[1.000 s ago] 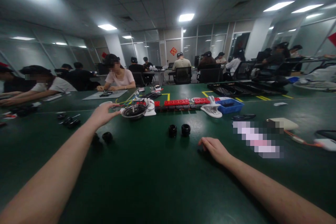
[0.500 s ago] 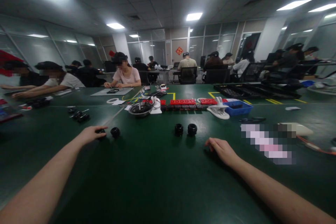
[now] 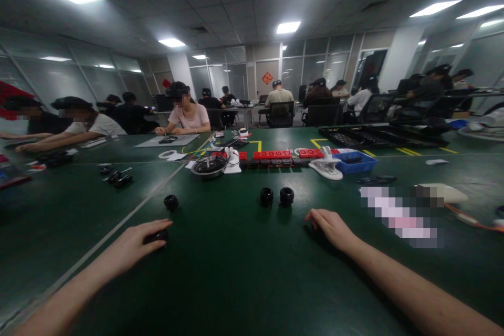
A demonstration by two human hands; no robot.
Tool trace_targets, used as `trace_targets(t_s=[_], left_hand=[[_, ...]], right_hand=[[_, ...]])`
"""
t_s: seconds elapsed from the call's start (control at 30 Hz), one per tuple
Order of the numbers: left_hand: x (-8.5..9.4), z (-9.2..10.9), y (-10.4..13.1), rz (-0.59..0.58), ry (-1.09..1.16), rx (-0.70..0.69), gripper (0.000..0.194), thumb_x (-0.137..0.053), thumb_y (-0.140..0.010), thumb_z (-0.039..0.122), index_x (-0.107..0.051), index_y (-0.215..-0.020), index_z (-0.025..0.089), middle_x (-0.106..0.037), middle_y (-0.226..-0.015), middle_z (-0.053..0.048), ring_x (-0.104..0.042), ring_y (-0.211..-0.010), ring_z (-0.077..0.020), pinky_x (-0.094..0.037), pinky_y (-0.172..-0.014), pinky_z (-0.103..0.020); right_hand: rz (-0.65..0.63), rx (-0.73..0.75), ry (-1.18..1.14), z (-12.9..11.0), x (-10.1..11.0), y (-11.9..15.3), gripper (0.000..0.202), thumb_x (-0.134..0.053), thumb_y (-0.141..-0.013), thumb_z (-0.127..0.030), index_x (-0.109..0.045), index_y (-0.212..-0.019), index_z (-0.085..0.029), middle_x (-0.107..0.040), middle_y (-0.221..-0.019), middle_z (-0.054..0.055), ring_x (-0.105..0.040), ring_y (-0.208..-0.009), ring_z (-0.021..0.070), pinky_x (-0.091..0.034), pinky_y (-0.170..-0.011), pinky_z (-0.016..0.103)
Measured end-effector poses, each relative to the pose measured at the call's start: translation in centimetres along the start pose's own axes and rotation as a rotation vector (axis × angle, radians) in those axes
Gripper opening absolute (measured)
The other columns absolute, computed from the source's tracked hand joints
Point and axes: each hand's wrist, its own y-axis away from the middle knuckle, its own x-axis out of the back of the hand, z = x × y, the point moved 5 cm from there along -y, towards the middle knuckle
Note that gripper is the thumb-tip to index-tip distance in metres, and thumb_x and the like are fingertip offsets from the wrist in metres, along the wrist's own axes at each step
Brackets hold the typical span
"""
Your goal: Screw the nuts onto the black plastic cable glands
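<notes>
Low on the left of the green table, my left hand (image 3: 142,239) has its thumb and fingers around a small black round part (image 3: 160,236), which they partly cover. Just beyond it stands another black round part (image 3: 170,202), apart from the hand. Two more of the same kind, a ribbed black part (image 3: 266,197) and its neighbour (image 3: 286,196) with an opening on top, stand side by side right of centre. My right hand (image 3: 328,226) rests on the table to the right of this pair, fingers curled in and touching none of them; nothing shows in it.
Farther back lie a metal bowl (image 3: 208,167), white clamps (image 3: 326,165), a row of red blocks (image 3: 272,155) and a blue bin (image 3: 355,161). Black parts (image 3: 120,177) lie on the left, a pale device (image 3: 441,193) with wires on the right. A person (image 3: 187,115) sits across the table.
My left hand has moved toward me and slightly right, bringing the black round part away from beside its neighbour. My right hand has hardly moved.
</notes>
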Motion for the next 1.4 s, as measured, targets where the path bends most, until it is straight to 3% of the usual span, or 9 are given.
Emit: trace_targets(t_s=[0.23, 0.47, 0.7, 1.0, 1.17, 1.4], left_hand=[[-1.7, 8.8, 0.0, -0.213, 0.067, -0.157, 0.044, -0.050, -0.075, 0.040, -0.045, -0.119, 0.033, -0.042, -0.129, 0.004, -0.040, -0.117, -0.0206, -0.031, -0.099, -0.038], [-2.9, 16.0, -1.5, -0.371, 0.158, -0.334, 0.043, -0.052, -0.077, 0.029, -0.045, -0.118, 0.033, -0.038, -0.132, 0.003, -0.038, -0.118, -0.0201, -0.031, -0.098, -0.039], [-4.3, 21.8, -3.3, -0.350, 0.178, -0.521, 0.046, -0.054, -0.076, 0.023, -0.043, -0.119, 0.035, -0.038, -0.132, 0.004, -0.040, -0.116, -0.0188, -0.034, -0.095, -0.037], [-6.5, 24.5, -7.1, -0.251, 0.155, -0.633, 0.048, -0.055, -0.076, 0.024, -0.041, -0.121, 0.034, -0.036, -0.133, 0.003, -0.039, -0.118, -0.0181, -0.033, -0.096, -0.035], [-7.1, 25.0, -8.4, -0.139, 0.080, -0.657, 0.050, -0.054, -0.077, 0.025, -0.038, -0.123, 0.033, -0.035, -0.134, 0.003, -0.039, -0.117, -0.0180, -0.033, -0.095, -0.036], [-7.7, 25.0, -9.4, -0.006, 0.022, -0.730, 0.045, -0.051, -0.079, 0.025, -0.038, -0.122, 0.030, -0.040, -0.131, -0.001, -0.037, -0.118, -0.0179, -0.022, -0.099, -0.043]], right_hand=[[0.013, -0.002, 0.001, 0.1, 0.1, 0.2, 0.048, -0.022, -0.085, -0.047, -0.059, -0.074, -0.018, -0.052, -0.060, 0.001, -0.053, -0.062, 0.0164, -0.039, -0.062, 0.027], [0.020, 0.009, 0.005, 0.0, 0.2, 0.2, 0.047, -0.023, -0.085, -0.046, -0.060, -0.076, -0.018, -0.052, -0.059, 0.001, -0.052, -0.062, 0.0162, -0.039, -0.062, 0.027], [0.023, 0.016, 0.008, -0.2, 0.2, 0.2, 0.047, -0.022, -0.086, -0.045, -0.060, -0.076, -0.018, -0.052, -0.059, 0.001, -0.052, -0.062, 0.0155, -0.039, -0.062, 0.026], [0.020, 0.019, 0.022, -0.4, 0.3, 0.3, 0.048, -0.022, -0.087, -0.044, -0.060, -0.075, -0.018, -0.051, -0.060, 0.000, -0.052, -0.062, 0.0151, -0.038, -0.063, 0.026], [0.017, 0.028, 0.026, -0.4, 0.3, 0.3, 0.048, -0.021, -0.087, -0.043, -0.060, -0.075, -0.018, -0.052, -0.060, 0.000, -0.052, -0.063, 0.0151, -0.037, -0.063, 0.026], [0.017, 0.029, 0.029, -0.5, 0.3, 0.3, 0.048, -0.021, -0.087, -0.043, -0.060, -0.075, -0.018, -0.052, -0.061, 0.001, -0.052, -0.064, 0.0152, -0.037, -0.064, 0.026]])
